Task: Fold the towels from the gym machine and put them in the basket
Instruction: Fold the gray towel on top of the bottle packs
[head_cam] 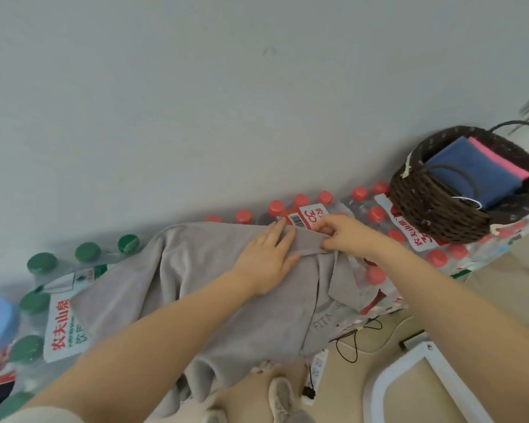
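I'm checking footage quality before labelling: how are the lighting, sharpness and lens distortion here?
Head view: soft, even light, no glare, only faint shadows; wide-angle bending tilts the basket and stretches the forearms; the grey towel and both hands, left hand and right hand, look slightly soft; edges blur most.
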A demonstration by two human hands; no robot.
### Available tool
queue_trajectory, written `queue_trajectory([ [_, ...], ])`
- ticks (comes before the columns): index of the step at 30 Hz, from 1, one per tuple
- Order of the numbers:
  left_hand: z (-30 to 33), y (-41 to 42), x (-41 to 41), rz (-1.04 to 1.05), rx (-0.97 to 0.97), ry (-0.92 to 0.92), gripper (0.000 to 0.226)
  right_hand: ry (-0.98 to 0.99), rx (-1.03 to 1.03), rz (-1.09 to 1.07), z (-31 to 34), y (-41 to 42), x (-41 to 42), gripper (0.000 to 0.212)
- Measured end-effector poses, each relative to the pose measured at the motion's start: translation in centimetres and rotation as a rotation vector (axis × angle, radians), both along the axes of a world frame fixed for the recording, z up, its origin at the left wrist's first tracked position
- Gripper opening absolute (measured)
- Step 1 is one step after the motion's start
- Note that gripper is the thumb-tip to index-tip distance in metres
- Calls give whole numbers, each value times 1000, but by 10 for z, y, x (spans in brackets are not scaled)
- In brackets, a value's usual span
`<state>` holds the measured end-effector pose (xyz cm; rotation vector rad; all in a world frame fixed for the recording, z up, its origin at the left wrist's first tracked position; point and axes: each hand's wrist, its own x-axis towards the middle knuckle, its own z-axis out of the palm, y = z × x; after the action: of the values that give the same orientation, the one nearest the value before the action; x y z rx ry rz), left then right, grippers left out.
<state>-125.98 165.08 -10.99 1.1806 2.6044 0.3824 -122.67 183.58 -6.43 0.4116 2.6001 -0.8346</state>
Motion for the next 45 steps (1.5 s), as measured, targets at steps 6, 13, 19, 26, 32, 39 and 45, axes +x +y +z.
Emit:
queue_trajectory([
  [6, -8, 6, -3, 81, -98, 93, 81, -386, 195, 160, 26, 41, 7, 19],
  [13, -5, 9, -11, 224, -59, 102, 99, 160, 462, 40, 28, 60, -43, 28],
  [19, 8, -3, -16, 329, 148, 33, 85, 338, 765, 258, 11, 16, -53, 36],
  [26, 11, -84, -14, 501, 164, 133, 39, 458, -24, 721, 10, -109, -60, 23],
  [32, 25, -160, 14, 790, -203, 163, 61, 193, -403, 655, 8, -197, -51, 16],
  [39, 35, -226, 8, 866, -470, -6, 57, 257, -241, 654, -10, -265, -55, 35],
  [45, 58, -259, -10, 927, 218, -356, 27, 264, -17, 748, -14, -282, -59, 40],
])
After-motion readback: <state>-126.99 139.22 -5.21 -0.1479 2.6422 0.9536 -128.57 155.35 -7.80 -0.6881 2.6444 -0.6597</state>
